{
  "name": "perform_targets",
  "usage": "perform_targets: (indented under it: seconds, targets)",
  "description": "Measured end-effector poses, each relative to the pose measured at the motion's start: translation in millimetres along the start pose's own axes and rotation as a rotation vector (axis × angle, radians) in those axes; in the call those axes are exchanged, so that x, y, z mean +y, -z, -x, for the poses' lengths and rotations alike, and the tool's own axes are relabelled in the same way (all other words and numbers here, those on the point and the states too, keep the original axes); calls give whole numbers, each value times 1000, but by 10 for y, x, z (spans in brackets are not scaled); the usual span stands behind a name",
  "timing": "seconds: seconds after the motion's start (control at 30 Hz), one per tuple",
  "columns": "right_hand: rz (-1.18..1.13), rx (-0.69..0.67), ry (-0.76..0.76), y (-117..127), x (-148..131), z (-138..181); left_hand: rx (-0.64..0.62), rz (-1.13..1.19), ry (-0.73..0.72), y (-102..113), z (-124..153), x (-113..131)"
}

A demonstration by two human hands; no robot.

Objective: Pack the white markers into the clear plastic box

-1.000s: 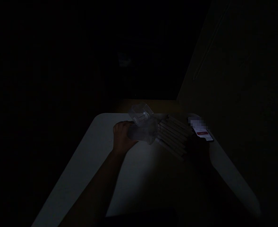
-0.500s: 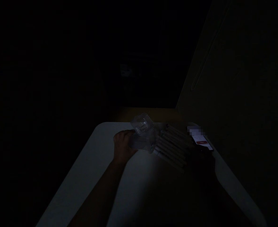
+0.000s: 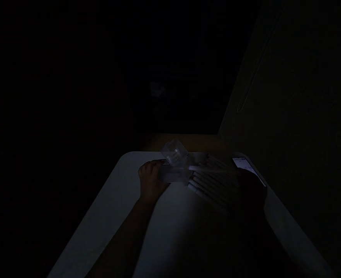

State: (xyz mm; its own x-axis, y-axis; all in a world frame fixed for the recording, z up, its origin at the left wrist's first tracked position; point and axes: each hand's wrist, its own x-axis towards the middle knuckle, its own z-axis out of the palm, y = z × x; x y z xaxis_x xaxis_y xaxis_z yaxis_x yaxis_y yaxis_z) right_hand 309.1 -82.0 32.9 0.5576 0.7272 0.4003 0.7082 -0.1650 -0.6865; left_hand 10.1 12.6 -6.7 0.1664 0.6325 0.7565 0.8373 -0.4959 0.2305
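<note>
The scene is very dark. My left hand (image 3: 150, 175) is wrapped round a clear plastic case (image 3: 173, 174) lying on the table, its see-through lid (image 3: 174, 151) tilted up at the far side. From my right hand (image 3: 251, 189), a deep shadow with its fingers barely showing, a pale marker (image 3: 203, 169) points left, its tip at the case's right end. Whether that tip is inside the case I cannot tell. Below it, several loose markers (image 3: 209, 187) lie side by side on the table, partly lost in the shadow of my right hand.
The white table (image 3: 109, 208) has rounded far corners. A lit phone (image 3: 244, 164) lies near its right edge, partly covered by my right hand. A wall (image 3: 297, 127) with a hanging cord (image 3: 250, 87) rises on the right.
A marker now stretches level from my right hand to the case, above the row of markers. My right hand has shifted slightly. The left hand keeps its hold on the case.
</note>
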Motion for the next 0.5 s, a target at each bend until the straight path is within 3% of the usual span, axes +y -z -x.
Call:
perform_targets:
  seconds: [0.23, 0.5]
  targets:
    - [3, -60, 61, -168, -107, 201, -16, -1, -75, 10, -4, 20]
    - [55, -103, 79, -231, -175, 292, -23, -4, -62, 3, -3, 26]
